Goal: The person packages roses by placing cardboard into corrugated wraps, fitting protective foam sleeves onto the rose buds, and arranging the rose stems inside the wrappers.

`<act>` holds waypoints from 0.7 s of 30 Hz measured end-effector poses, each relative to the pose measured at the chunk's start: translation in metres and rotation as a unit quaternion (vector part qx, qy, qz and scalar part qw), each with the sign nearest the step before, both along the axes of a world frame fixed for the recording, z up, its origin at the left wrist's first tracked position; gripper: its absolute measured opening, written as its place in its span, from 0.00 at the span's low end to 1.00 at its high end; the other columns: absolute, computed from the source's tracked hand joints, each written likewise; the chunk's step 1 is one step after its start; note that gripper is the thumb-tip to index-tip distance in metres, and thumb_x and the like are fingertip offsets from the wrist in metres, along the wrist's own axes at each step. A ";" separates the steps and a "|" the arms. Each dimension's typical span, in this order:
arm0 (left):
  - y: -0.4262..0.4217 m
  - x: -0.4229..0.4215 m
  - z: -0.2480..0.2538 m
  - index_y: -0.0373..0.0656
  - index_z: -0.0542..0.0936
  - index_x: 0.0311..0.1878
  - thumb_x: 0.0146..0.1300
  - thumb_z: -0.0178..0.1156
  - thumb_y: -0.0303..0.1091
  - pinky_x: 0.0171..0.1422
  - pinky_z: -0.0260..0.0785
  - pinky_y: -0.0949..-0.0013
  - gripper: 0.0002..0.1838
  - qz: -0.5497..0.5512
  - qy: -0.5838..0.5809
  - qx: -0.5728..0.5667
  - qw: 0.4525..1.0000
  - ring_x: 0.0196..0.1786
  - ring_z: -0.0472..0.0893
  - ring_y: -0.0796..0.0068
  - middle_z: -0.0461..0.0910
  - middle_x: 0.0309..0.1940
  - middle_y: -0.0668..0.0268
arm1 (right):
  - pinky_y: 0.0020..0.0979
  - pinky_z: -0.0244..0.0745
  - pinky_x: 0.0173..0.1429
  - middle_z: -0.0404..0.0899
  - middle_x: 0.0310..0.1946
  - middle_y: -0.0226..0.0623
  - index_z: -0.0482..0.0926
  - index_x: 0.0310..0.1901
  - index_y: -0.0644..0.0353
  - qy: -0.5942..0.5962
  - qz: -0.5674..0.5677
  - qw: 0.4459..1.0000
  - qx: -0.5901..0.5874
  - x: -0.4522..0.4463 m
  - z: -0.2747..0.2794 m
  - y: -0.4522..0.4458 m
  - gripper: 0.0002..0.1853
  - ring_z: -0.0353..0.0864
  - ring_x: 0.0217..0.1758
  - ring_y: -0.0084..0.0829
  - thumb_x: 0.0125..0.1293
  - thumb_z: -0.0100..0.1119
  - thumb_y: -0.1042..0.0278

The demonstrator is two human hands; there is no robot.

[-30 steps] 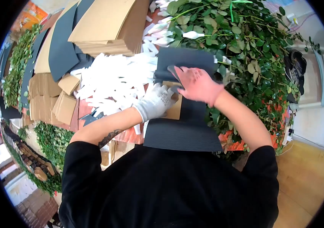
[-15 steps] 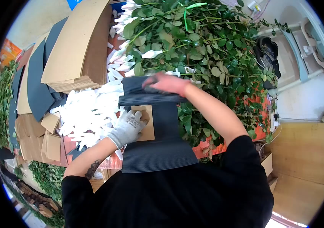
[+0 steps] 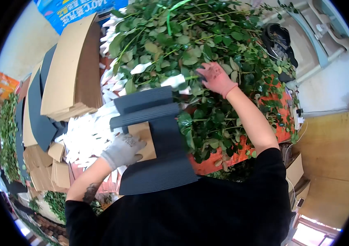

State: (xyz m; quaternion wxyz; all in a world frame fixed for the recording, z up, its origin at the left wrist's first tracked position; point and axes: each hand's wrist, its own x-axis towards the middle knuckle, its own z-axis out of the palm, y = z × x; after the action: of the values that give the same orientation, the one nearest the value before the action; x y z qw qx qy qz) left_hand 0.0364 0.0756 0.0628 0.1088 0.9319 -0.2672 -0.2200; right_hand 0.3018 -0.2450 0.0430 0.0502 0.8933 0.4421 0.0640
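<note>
My left hand [image 3: 124, 151], in a pale grey glove, presses a small brown cardboard piece [image 3: 146, 135] down with its fingers on top. That piece lies on a black ribbed sheet [image 3: 168, 141], whose far end has a raised fold. To the far right of the sheet, my right hand [image 3: 216, 78], in a pink glove with dark fingertips, is closed around the green stem of a rose [image 3: 173, 81]. A white sleeve covers the rose's bud, which points left. Beneath and beyond that hand lies a heap of leafy rose stems [image 3: 219, 45].
White sleeves [image 3: 88, 133] lie heaped on the left. Behind them stands a tall stack of cardboard sheets [image 3: 68, 67], with black sheets [image 3: 48, 98] beside it. The red tabletop [image 3: 211, 164] shows at front right. A dark shoe [image 3: 280, 43] lies at the back right.
My right hand has moved from the sheet's far end to the right, over the leaves, and now holds a rose stem. My left hand stays on the cardboard. The view has shifted.
</note>
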 end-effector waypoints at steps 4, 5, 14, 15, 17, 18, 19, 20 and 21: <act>-0.037 0.047 0.088 0.43 0.80 0.47 0.55 0.60 0.40 0.49 0.72 0.62 0.17 -0.021 0.052 -0.220 0.974 0.41 0.80 0.61 0.80 0.36 0.60 | 0.38 0.64 0.67 0.68 0.61 0.42 0.72 0.57 0.46 -0.018 -0.103 0.988 0.114 0.024 0.070 -0.047 0.24 0.70 0.62 0.42 0.57 0.57 0.64; -0.051 0.065 0.092 0.43 0.80 0.44 0.55 0.60 0.38 0.46 0.72 0.62 0.15 -0.033 0.006 -0.241 0.970 0.39 0.80 0.61 0.80 0.34 0.60 | 0.36 0.64 0.67 0.67 0.62 0.42 0.72 0.57 0.48 -0.057 -0.134 0.981 0.125 0.025 0.088 -0.057 0.24 0.69 0.63 0.40 0.57 0.57 0.65; -0.209 0.231 -0.046 0.47 0.77 0.50 0.57 0.55 0.36 0.46 0.71 0.55 0.16 0.013 -0.223 0.097 0.970 0.45 0.79 0.60 0.80 0.39 0.64 | 0.36 0.71 0.61 0.76 0.52 0.43 0.77 0.50 0.54 -0.097 -0.065 0.986 0.121 -0.031 0.085 -0.078 0.22 0.76 0.54 0.41 0.50 0.53 0.76; -0.215 0.240 -0.064 0.48 0.74 0.54 0.58 0.54 0.30 0.46 0.72 0.60 0.18 0.029 -0.254 0.022 0.966 0.47 0.79 0.61 0.81 0.42 0.65 | 0.35 0.73 0.58 0.76 0.51 0.42 0.77 0.50 0.53 -0.085 -0.062 0.989 0.103 -0.034 0.066 -0.079 0.21 0.76 0.54 0.40 0.51 0.53 0.74; -0.217 0.238 -0.065 0.52 0.76 0.51 0.59 0.53 0.30 0.46 0.72 0.60 0.16 0.123 -0.084 -0.250 0.957 0.42 0.80 0.62 0.81 0.40 0.64 | 0.33 0.69 0.59 0.76 0.52 0.40 0.75 0.53 0.53 -0.058 -0.079 0.993 0.063 -0.040 0.044 -0.082 0.22 0.76 0.53 0.38 0.53 0.52 0.70; -0.216 0.241 -0.062 0.51 0.76 0.51 0.60 0.52 0.31 0.45 0.73 0.60 0.15 0.135 -0.025 -0.377 0.916 0.41 0.80 0.62 0.81 0.39 0.63 | 0.34 0.68 0.61 0.75 0.53 0.41 0.74 0.54 0.53 -0.033 -0.100 0.993 0.058 -0.043 0.038 -0.083 0.23 0.75 0.54 0.37 0.54 0.52 0.69; -0.215 0.243 -0.061 0.50 0.76 0.50 0.61 0.51 0.32 0.45 0.73 0.60 0.14 0.139 0.037 -0.496 0.856 0.40 0.80 0.62 0.81 0.39 0.63 | 0.34 0.67 0.62 0.74 0.54 0.42 0.74 0.55 0.54 -0.019 -0.117 0.991 0.054 -0.043 0.036 -0.089 0.23 0.74 0.55 0.38 0.54 0.52 0.69; -0.212 0.251 -0.058 0.50 0.77 0.47 0.59 0.54 0.35 0.42 0.72 0.64 0.12 0.089 -0.002 -0.286 0.954 0.38 0.80 0.65 0.81 0.36 0.64 | 0.35 0.66 0.62 0.73 0.55 0.42 0.74 0.55 0.56 -0.003 -0.130 0.990 0.050 -0.043 0.034 -0.091 0.23 0.73 0.57 0.38 0.54 0.53 0.69; -0.208 0.257 -0.040 0.50 0.78 0.44 0.58 0.57 0.39 0.39 0.72 0.68 0.11 0.034 -0.042 -0.060 0.997 0.35 0.80 0.69 0.80 0.33 0.66 | 0.35 0.66 0.62 0.73 0.55 0.42 0.74 0.55 0.56 0.000 -0.129 0.990 0.053 -0.041 0.034 -0.094 0.23 0.73 0.57 0.38 0.54 0.53 0.69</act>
State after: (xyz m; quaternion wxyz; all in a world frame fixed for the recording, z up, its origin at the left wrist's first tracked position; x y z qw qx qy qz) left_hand 0.2933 -0.1328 0.0227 0.1606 0.9405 -0.2526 -0.1608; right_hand 0.2612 -0.3385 0.0766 0.0105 0.9442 0.3193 0.0808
